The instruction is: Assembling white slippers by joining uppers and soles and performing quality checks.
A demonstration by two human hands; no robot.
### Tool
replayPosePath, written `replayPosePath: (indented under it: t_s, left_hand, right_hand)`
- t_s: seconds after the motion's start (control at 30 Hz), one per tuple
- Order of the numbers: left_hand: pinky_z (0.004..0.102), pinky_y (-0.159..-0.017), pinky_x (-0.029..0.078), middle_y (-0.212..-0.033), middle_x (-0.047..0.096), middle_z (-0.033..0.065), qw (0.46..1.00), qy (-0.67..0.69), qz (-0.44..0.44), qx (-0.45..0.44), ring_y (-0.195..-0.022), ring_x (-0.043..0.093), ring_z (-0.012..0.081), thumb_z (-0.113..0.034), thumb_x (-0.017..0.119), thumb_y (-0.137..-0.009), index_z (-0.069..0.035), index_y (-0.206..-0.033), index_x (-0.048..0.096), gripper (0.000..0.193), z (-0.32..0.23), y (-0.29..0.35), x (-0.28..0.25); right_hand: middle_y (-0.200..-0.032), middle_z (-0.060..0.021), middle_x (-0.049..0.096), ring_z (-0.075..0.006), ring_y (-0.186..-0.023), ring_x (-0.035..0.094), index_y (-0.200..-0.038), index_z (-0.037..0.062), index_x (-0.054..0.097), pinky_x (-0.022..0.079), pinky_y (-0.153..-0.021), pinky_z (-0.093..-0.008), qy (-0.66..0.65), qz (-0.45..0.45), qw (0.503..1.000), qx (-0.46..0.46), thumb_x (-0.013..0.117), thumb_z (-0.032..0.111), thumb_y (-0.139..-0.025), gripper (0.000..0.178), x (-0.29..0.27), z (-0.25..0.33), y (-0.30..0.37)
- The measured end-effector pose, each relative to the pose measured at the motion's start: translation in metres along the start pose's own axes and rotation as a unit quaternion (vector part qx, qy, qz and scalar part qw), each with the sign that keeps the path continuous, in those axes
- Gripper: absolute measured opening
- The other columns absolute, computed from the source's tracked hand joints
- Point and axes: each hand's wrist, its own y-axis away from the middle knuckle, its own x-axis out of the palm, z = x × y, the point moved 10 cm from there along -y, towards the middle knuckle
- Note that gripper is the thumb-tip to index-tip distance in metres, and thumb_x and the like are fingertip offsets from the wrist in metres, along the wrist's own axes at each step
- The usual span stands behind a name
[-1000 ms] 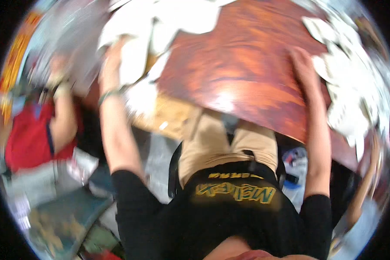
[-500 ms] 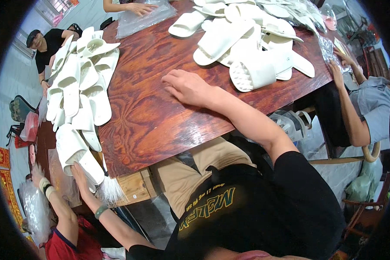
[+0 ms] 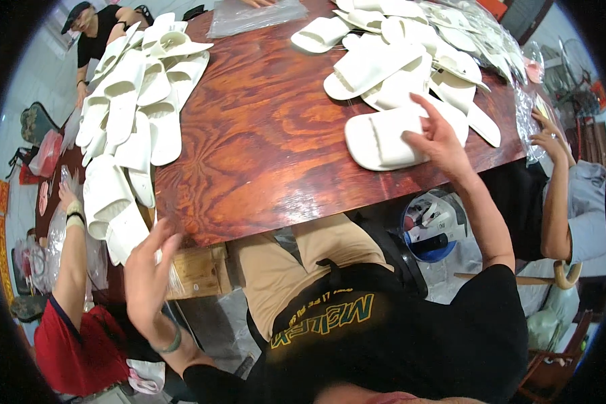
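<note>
My right hand [image 3: 444, 141] grips the side of a white slipper [image 3: 380, 140] lying near the table's front edge at the right, thumb and fingers around its strap. Behind it, more white slippers [image 3: 377, 71] lie heaped on the brown wooden table [image 3: 256, 141]. My left hand [image 3: 148, 269] is raised beside the table's near left corner, fingers apart and somewhat blurred, holding nothing I can see. It partly covers the nearest slipper [image 3: 126, 232] of a second white heap [image 3: 124, 101] along the left edge.
A co-worker in red [image 3: 81, 343] reaches in at the left with clear plastic. Another in grey-blue [image 3: 586, 209] works at the right, by wrapped slippers [image 3: 478, 34]. Clear bags [image 3: 249, 17] lie at the far edge under a hand. A bucket [image 3: 427, 252] stands below the table.
My right hand has gone from the middle of the table to the right heap and gripped a slipper, which has turned and shifted left. My left hand has come off the left heap's slipper.
</note>
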Motion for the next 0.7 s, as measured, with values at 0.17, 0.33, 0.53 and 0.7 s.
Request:
replayPosePath:
  t_s: [0.17,0.33,0.53,0.7]
  left_hand:
    - [0.0368,-0.090,0.044,-0.117,0.058,0.0206,0.993,0.050,0.061,0.093,-0.106,0.057,0.0339,-0.024,0.060,-0.087,0.001,-0.128,0.044,0.051,-0.070,-0.010,0.054]
    - [0.0554,-0.103,0.025,-0.137,0.030,0.0306,0.977,0.065,-0.064,0.193,-0.129,0.026,0.0469,-0.047,0.054,-0.085,-0.005,-0.139,0.031,0.072,-0.130,-0.027,0.130]
    - [0.0672,-0.090,0.029,-0.145,0.018,0.0288,0.991,0.038,-0.063,0.115,-0.130,0.009,0.0575,-0.055,0.057,-0.079,-0.017,-0.142,0.029,0.079,-0.166,-0.076,0.184]
    - [0.0680,-0.093,0.026,-0.143,0.021,0.0300,0.992,0.012,-0.080,0.095,-0.128,0.013,0.0582,-0.031,0.057,-0.082,-0.015,-0.138,0.034,0.062,-0.143,-0.096,0.181]
  right_hand:
    - [-0.098,-0.0154,0.065,-0.0207,-0.081,0.065,-0.122,0.0030,0.052,0.050,-0.070,-0.0288,0.233,0.137,0.943,-0.193,0.059,0.005,-0.085,0.039,0.081,0.054,-0.027]
    - [-0.127,-0.0241,0.048,-0.0370,-0.116,0.047,-0.121,-0.0004,0.051,0.039,-0.096,-0.0433,0.620,0.004,0.731,-0.285,0.069,0.020,-0.077,0.052,0.036,0.061,-0.105]
    - [-0.077,-0.0209,0.061,-0.0340,-0.074,0.061,-0.088,-0.0027,0.062,0.044,-0.065,-0.0425,0.559,0.143,0.783,-0.230,0.065,0.031,-0.084,0.034,0.080,0.014,-0.157]
    - [-0.064,-0.0197,0.049,-0.0364,-0.059,0.049,-0.078,-0.0034,0.052,0.038,-0.057,-0.0433,0.606,0.092,0.721,-0.322,0.045,0.022,-0.096,0.032,0.155,0.039,-0.114]
